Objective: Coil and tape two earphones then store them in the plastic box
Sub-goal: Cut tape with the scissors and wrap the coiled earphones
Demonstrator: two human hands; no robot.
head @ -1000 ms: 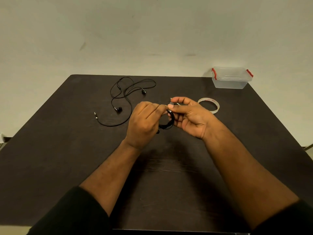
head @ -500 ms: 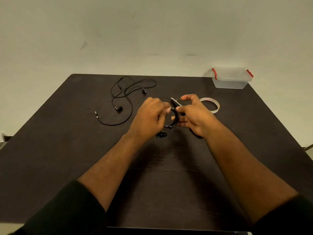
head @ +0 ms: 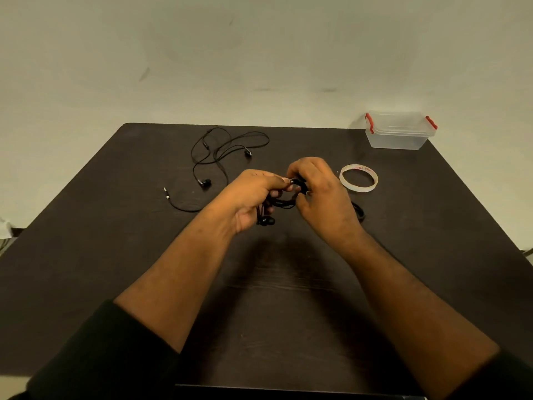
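Observation:
Both hands hold one coiled black earphone [head: 284, 202] above the middle of the dark table [head: 115, 255]. My left hand [head: 253, 197] pinches the coil at its top, and the earbuds hang below its palm. My right hand [head: 320, 194] grips the coil's right side, fingers curled over it; a loop of its cable pokes out behind the right wrist. A second black earphone [head: 219, 157] lies loose and uncoiled at the back left. The roll of clear tape [head: 359, 178] lies flat just right of my right hand. The clear plastic box [head: 399, 131] with red clips stands shut at the back right corner.
A pale wall rises behind the table. The table's front edge runs beneath my forearms, which wear dark sleeves pushed up.
My hands have closed in over the coil: the right hand turned its fingers down over it, and the left hand shifted so the earbuds dangle under its palm.

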